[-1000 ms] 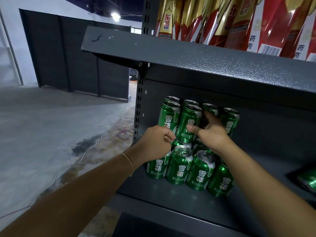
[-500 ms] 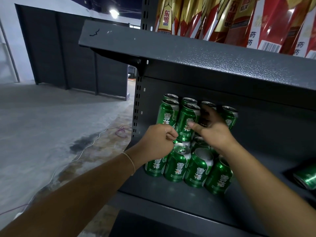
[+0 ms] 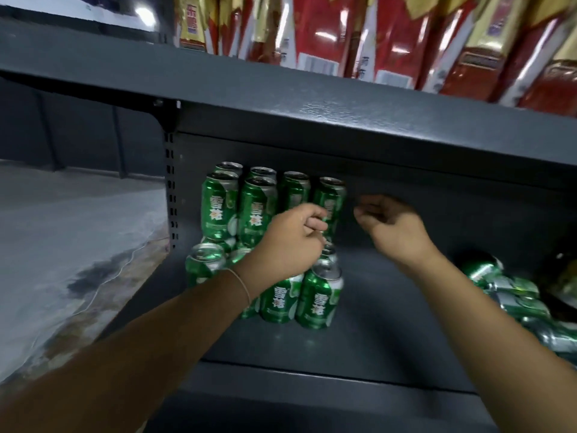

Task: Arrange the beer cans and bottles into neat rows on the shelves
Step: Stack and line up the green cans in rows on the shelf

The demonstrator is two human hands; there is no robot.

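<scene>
Green beer cans stand in two tiers at the left end of the dark grey shelf [image 3: 390, 326]. The upper-tier cans [image 3: 220, 207] rest on the lower-tier cans [image 3: 318, 296]. My left hand [image 3: 288, 243] is curled into a fist against the front of the stack, hiding the middle cans; I see nothing gripped in it. My right hand [image 3: 392, 228] hovers just right of the rightmost upper can [image 3: 331, 195], apart from it, with loosely bent fingers and nothing in it.
A heap of loose green cans [image 3: 515, 300] lies on its side at the shelf's right end. The upper shelf board [image 3: 343, 101] overhangs closely and carries red and gold boxes [image 3: 390, 42]. The perforated upright [image 3: 170, 189] bounds the left; concrete floor lies beyond.
My right hand has come off the upper cans and moved right, now empty. My left hand stays against the stack. The camera has shifted right, showing the loose cans.
</scene>
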